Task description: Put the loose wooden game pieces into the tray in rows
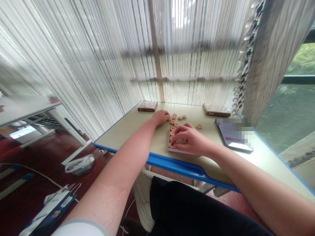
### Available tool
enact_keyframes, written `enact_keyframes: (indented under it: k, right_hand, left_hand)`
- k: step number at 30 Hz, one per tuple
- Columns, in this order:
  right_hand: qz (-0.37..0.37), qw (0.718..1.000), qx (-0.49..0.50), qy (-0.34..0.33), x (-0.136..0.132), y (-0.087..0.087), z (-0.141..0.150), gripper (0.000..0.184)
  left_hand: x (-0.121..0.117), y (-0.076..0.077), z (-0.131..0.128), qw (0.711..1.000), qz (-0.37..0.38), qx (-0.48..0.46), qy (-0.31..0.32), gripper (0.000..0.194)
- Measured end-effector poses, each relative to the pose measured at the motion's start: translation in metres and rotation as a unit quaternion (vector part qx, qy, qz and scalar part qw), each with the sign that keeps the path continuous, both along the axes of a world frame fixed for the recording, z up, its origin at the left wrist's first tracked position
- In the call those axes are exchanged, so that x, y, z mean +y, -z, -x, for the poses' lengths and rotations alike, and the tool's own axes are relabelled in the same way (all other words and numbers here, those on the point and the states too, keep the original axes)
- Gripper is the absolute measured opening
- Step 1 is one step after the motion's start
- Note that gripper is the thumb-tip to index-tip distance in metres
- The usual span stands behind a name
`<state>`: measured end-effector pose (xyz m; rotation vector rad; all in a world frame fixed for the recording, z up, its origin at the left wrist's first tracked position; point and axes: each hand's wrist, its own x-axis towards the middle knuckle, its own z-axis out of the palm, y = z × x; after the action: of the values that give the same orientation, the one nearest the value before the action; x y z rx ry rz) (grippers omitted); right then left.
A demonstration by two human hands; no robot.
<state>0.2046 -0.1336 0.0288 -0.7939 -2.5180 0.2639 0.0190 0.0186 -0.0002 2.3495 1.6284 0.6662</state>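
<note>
Round wooden Chinese chess pieces point(172, 123) with red characters lie loose in the middle of the table. My left hand point(161, 117) reaches in from the left, its fingers curled down against a piece at the edge of this group. Closer to me is a shallow open box point(183, 151), with a column of pieces point(173, 128) standing along its left side. Over the box, my right hand point(192, 139) is bent, thumb and fingertips on a piece point(171, 145) in the near left corner. The hand covers much of the box's inside.
Two flat boxes, one at the back left point(147, 106) and one at the back right point(216, 110), sit on the blue-edged table point(123, 132). A dark tablet-like device point(233, 135) lies on the right. One chess piece point(199, 126) is apart from the others. Striped curtains hang behind.
</note>
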Motion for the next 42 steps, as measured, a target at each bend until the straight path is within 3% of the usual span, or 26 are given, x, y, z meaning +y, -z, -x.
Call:
enact_keyframes:
  k: [8, 15, 18, 22, 25, 31, 36, 42]
  right_hand:
    - [-0.001, 0.998, 0.041, 0.036, 0.006, -0.006, -0.007, 0.017]
    - [-0.055, 0.986, 0.089, 0.126, 0.024, 0.004, -0.017, 0.019]
    - [-0.077, 0.974, 0.114, 0.179, 0.034, 0.010, -0.022, 0.023]
    - [-0.083, 0.963, 0.127, 0.222, 0.041, 0.014, -0.024, 0.027]
    - [-0.100, 0.958, 0.133, 0.236, 0.041, 0.013, -0.025, 0.030]
    - [-0.156, 0.957, 0.116, 0.215, 0.040, 0.009, -0.025, 0.031]
    - [-0.158, 0.954, 0.113, 0.230, 0.041, 0.009, -0.024, 0.021]
    - [-0.097, 0.958, 0.115, 0.246, 0.045, 0.013, -0.019, 0.020]
  left_hand:
    - [-0.001, -0.003, 0.006, 0.994, 0.069, -0.068, 0.047, 0.031]
    - [-0.005, -0.009, 0.008, 0.982, 0.087, -0.159, 0.049, 0.031]
    - [-0.011, -0.014, 0.003, 0.959, 0.118, -0.253, 0.038, 0.032]
    - [-0.024, -0.024, -0.008, 0.913, 0.179, -0.354, 0.097, 0.030]
    - [-0.037, -0.033, -0.017, 0.896, 0.187, -0.378, 0.135, 0.030]
    - [-0.056, -0.047, -0.025, 0.915, 0.209, -0.311, 0.149, 0.028]
    - [-0.055, -0.046, -0.025, 0.925, 0.198, -0.282, 0.159, 0.031]
    - [-0.023, -0.022, -0.017, 0.954, 0.049, -0.294, 0.011, 0.044]
